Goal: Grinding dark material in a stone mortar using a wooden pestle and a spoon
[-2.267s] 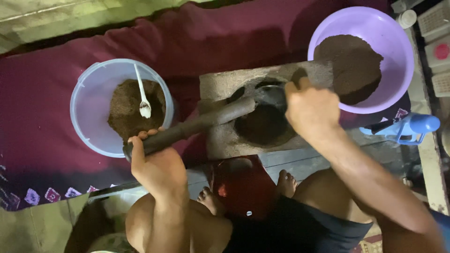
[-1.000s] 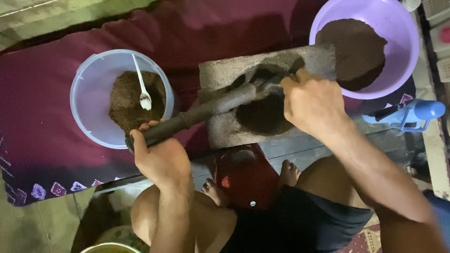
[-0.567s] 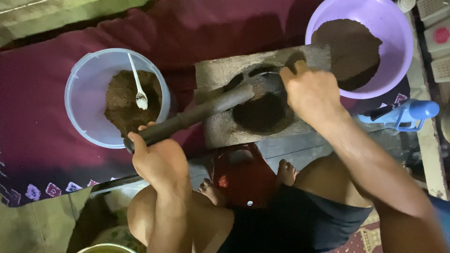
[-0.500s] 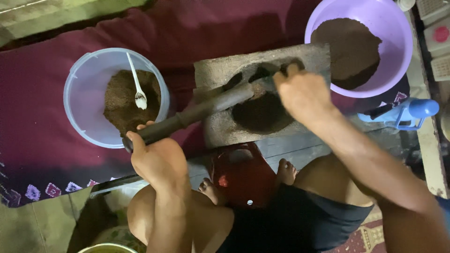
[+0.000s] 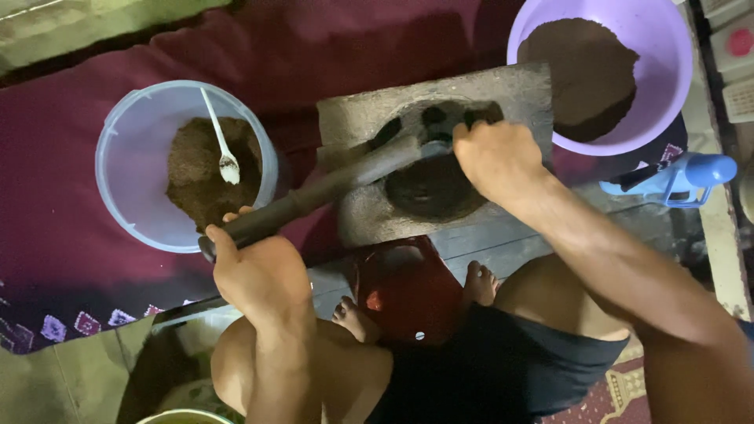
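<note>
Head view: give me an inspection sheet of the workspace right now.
Surface: maroon cloth over the floor.
Job's things: grey stone slab with a dark patch; long dark roller across it.
Clutter: blue bowl of brown powder with white spoon; purple bowl of brown powder; blue bottle.
Grippers: left hand and right hand each grip a roller end.
Cables: nothing seen.
Surroundings: red container between the feet.

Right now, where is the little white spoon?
In the head view the white spoon is on the left, stuck in the brown powder inside the pale blue bowl, just above the left hand.
</note>
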